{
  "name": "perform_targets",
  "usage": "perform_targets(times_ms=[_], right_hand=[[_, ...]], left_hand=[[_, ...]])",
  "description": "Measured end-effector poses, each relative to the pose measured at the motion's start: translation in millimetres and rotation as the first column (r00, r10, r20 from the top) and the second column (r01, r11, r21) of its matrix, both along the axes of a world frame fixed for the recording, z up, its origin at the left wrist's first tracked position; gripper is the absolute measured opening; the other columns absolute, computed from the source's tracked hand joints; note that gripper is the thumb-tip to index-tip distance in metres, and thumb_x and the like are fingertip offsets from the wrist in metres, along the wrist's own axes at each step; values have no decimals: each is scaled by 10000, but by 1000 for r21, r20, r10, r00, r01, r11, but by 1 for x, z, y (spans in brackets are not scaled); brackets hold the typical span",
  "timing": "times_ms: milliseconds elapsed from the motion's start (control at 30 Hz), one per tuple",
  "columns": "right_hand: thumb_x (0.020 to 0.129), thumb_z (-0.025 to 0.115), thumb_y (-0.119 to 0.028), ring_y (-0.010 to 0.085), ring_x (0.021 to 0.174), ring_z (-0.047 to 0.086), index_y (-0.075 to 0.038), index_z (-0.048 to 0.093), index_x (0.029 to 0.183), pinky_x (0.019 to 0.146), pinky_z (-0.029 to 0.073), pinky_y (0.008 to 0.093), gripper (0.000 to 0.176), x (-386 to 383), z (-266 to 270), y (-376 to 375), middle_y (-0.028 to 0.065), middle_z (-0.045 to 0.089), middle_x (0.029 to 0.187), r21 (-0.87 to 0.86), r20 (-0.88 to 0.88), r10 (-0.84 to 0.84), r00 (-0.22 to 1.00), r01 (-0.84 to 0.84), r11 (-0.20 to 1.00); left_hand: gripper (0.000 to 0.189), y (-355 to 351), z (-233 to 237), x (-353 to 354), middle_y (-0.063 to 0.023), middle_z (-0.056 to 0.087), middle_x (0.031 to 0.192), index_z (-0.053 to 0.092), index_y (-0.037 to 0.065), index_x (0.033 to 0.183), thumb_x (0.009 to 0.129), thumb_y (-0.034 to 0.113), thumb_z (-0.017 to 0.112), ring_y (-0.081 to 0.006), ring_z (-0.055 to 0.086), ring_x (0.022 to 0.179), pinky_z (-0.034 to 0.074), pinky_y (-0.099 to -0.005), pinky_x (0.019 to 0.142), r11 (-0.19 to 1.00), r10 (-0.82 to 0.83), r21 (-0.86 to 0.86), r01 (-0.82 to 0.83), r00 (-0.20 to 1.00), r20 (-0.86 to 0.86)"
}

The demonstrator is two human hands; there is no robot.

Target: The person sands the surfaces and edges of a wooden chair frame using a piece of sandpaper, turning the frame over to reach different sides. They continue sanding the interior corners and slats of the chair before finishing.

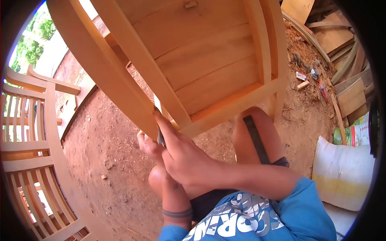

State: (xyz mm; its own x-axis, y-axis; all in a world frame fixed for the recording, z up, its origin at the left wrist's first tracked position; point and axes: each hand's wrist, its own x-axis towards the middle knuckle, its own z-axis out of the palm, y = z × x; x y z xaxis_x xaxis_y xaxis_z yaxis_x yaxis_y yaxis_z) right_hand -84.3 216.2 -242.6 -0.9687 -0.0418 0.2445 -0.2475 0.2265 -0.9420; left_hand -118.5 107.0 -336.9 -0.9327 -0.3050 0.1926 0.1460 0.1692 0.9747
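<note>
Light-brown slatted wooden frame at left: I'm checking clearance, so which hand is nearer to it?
Left. The left hand is to the slatted frame's right, apart from it; the right hand is farther right.

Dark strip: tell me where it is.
In the head view, the dark strip lies on the person's right leg, right of the right hand and below the wooden rail.

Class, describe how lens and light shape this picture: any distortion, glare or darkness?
In the head view, wide-angle distortion seems to bow the slatted frame, corners fall to black, brightness washes out areas near the foliage, and the boarded wooden piece shows no harsh glare.
</note>
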Motion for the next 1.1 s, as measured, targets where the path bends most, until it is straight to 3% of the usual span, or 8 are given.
perform_targets(times_ms=[67,100,200,300,500,833,967,1100], right_hand=[[828,391,5,471,1330,350,65,145,1474,1099,301,472,693,-21,22,14,386,323,1397,-139,382,177,907,-133,981],[824,386,12,467,1345,334,62,134,1479,1108,292,477,703,-28,32,17,379,285,1432,-223,533,273,801,-178,958],[816,367,35,429,1223,507,33,143,1490,964,476,461,710,5,4,4,340,317,1438,101,63,40,997,-46,994],[900,450,-51,413,1258,466,65,143,1474,897,521,419,661,-22,33,13,322,343,1415,-252,483,258,837,-150,956],[803,314,58,301,1270,475,-12,113,1512,882,572,363,740,-6,39,3,197,334,1460,-310,487,246,838,-97,946],[733,337,48,289,1263,481,-35,113,1519,841,598,404,821,-29,6,5,192,379,1430,-79,599,35,800,15,997],[739,347,46,254,1101,575,9,183,1480,865,582,398,759,7,46,-22,170,480,1276,-114,471,46,881,8,993],[721,329,40,310,1280,457,8,114,1507,824,605,412,816,-23,13,-3,216,345,1443,-40,603,-54,796,98,994]], left_hand=[[288,6,24,2,-74,625,836,615,-31,992,933,214,474,-183,601,780,498,-337,658,868,-55,-491,-66,972,-227],[292,7,19,1,-82,623,850,601,-43,1003,937,207,466,-175,597,790,496,-335,664,916,-15,-396,-58,984,-178],[295,10,5,-1,-105,617,891,576,-67,1024,943,189,455,-159,587,821,492,-333,688,996,85,-28,-86,996,-23],[291,5,0,-3,-122,611,902,571,-61,1027,935,179,435,-189,590,780,500,-334,701,976,104,184,-119,991,88],[283,6,16,-1,-249,655,815,563,-52,1034,882,179,505,-358,672,753,524,-435,696,965,239,85,-248,965,111],[300,1,20,0,-224,624,794,536,-47,1056,840,159,523,-414,642,734,511,-493,694,955,203,193,-225,971,125],[313,0,17,0,-224,620,806,533,-52,1064,842,168,511,-423,633,756,505,-499,699,962,182,189,-200,978,105],[318,3,18,1,-224,629,813,528,-53,1070,849,174,509,-398,644,748,514,-468,691,968,167,167,-185,979,116]])
